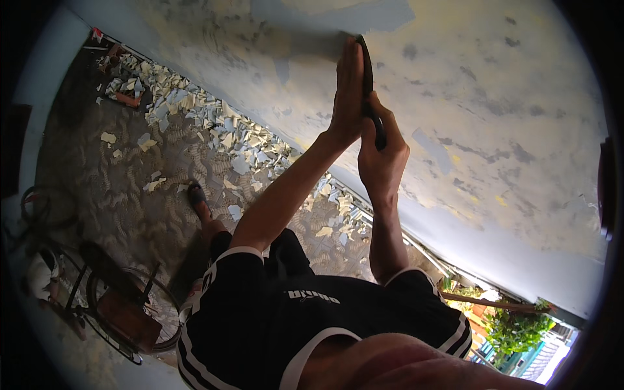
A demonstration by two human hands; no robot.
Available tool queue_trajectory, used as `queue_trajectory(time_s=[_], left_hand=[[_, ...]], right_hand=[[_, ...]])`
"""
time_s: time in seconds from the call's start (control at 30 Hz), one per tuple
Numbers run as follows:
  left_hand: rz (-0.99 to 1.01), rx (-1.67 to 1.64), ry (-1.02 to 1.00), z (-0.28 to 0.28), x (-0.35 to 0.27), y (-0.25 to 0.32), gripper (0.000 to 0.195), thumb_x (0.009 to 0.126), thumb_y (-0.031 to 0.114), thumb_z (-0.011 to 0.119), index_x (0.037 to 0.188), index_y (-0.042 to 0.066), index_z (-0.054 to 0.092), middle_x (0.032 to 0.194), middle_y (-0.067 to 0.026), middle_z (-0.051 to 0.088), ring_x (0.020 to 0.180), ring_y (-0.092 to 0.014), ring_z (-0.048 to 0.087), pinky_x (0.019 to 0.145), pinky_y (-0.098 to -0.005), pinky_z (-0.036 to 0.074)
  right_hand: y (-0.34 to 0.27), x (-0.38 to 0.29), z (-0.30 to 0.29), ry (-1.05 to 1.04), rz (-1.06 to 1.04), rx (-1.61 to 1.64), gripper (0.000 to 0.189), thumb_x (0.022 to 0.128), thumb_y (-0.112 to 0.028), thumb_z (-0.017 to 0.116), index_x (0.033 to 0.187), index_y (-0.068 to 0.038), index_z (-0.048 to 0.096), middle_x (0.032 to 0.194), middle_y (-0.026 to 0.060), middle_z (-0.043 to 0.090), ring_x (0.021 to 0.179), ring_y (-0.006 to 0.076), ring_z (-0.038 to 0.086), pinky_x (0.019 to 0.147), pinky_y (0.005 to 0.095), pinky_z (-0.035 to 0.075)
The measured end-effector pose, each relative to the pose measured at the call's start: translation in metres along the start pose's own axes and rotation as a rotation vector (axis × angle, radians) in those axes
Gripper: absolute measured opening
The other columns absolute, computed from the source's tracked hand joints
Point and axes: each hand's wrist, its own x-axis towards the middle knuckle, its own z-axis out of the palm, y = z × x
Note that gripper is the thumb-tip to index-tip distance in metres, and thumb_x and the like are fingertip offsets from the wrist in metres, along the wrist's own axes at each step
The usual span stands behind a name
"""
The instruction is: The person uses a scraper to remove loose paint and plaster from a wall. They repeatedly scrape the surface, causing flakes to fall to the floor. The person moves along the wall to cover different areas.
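My right hand (385, 153) grips the near end of a dark, long hand tool (368, 68) with a curved handle. My left hand (348, 92) holds against the tool's side, its straight fingers together along the far part; its thumb is hidden. The tool's narrow side faces a painted wall (487, 87), and its tip is at or very near the surface. Whether the whole edge touches cannot be seen. Patches of blue-grey, cream and yellow mark the wall, with dark smudges. A soft shadow spreads on the wall left of my left hand.
Peeled paint flakes (195, 102) lie heaped along the wall's foot and scattered over the patterned paving (122, 195). A bicycle (126, 317) stands at the lower left. At the lower right are a green plant (516, 326) and a wooden bar (487, 301).
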Motion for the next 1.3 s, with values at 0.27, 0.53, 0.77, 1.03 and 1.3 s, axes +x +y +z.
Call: queue_trajectory(time_s=[0.27,0.53,0.77,1.03,1.3], left_hand=[[0.009,0.019,0.073,0.020,-0.004,0.010,0.084,0.098,0.018,0.058,0.163,-0.001,0.009,0.167,-0.0285,0.016,0.155,-0.046,0.014,0.125,-0.0576,0.014],[0.052,-0.042,0.050,0.029,-0.016,0.024,0.082,0.095,0.006,0.061,0.163,0.005,0.015,0.169,-0.0225,0.017,0.156,-0.043,0.012,0.125,-0.0526,0.020],[0.007,-0.075,0.248,-0.016,0.041,-0.010,0.084,0.087,-0.007,0.063,0.162,0.005,0.028,0.167,-0.0204,0.027,0.155,-0.038,0.023,0.123,-0.0492,0.027],[0.068,-0.240,0.030,0.021,0.025,0.072,0.083,0.089,-0.001,0.067,0.161,0.001,0.026,0.167,-0.0237,0.024,0.155,-0.041,0.021,0.125,-0.0537,0.021],[-0.060,-0.285,0.112,0.041,0.059,0.105,0.087,0.096,0.009,0.059,0.164,0.004,0.005,0.171,-0.0210,0.002,0.159,-0.037,-0.001,0.127,-0.0527,0.005]], right_hand=[[0.011,0.005,-0.013,0.041,-0.087,0.018,0.042,0.097,0.003,0.057,0.138,-0.005,0.063,0.121,0.0200,0.072,0.108,0.0236,0.072,0.090,0.0333,0.055],[0.012,-0.008,-0.031,0.053,-0.121,-0.069,0.043,0.094,0.001,0.059,0.137,-0.004,0.064,0.120,0.0179,0.074,0.105,0.0256,0.075,0.089,0.0346,0.058],[-0.053,0.045,0.015,-0.125,0.054,-0.090,0.039,0.097,-0.003,0.062,0.136,-0.008,0.066,0.116,0.0169,0.075,0.102,0.0169,0.072,0.089,0.0306,0.054],[-0.039,-0.007,-0.057,0.079,0.075,-0.083,0.039,0.099,-0.001,0.057,0.138,-0.001,0.062,0.127,0.0196,0.071,0.120,0.0282,0.068,0.102,0.0367,0.051],[-0.102,0.031,-0.100,0.034,-0.117,-0.384,0.040,0.095,-0.001,0.062,0.133,-0.012,0.069,0.098,0.0176,0.076,0.083,0.0237,0.076,0.075,0.0331,0.056]])
